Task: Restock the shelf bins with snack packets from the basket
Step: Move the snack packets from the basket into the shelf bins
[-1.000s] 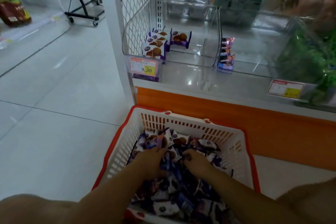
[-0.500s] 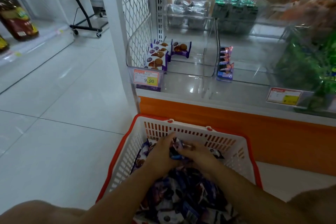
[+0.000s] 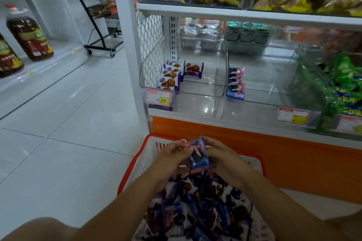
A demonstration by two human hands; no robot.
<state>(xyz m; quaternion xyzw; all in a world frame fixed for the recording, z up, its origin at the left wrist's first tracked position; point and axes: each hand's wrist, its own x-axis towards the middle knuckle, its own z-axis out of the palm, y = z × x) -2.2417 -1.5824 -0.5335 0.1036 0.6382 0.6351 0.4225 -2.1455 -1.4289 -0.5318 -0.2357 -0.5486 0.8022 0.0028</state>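
Observation:
A white basket with a red rim [image 3: 148,150] stands on the floor under the shelf, full of purple and blue snack packets [image 3: 197,209]. Above it my left hand [image 3: 172,156] and my right hand [image 3: 223,156] together grip a small stack of blue and pink packets [image 3: 197,154]. On the lowest shelf, a clear left bin [image 3: 219,84] holds several purple waffle-biscuit packets [image 3: 170,78]. The clear middle bin [image 3: 274,86] holds a short row of blue and pink packets [image 3: 236,82] at its left wall.
Green packets [image 3: 342,88] fill the right bin. Price tags [image 3: 158,98] hang on the shelf's front edge. An orange plinth [image 3: 293,158] runs below the shelf. Larger bags sit on the shelf above. A black wheeled rack [image 3: 98,25] and oil bottles [image 3: 29,37] stand left, across open tiled floor.
Both hands went from digging among the packets to lifting a stack of blue and pink packets above the basket. My view has tilted up toward the shelf.

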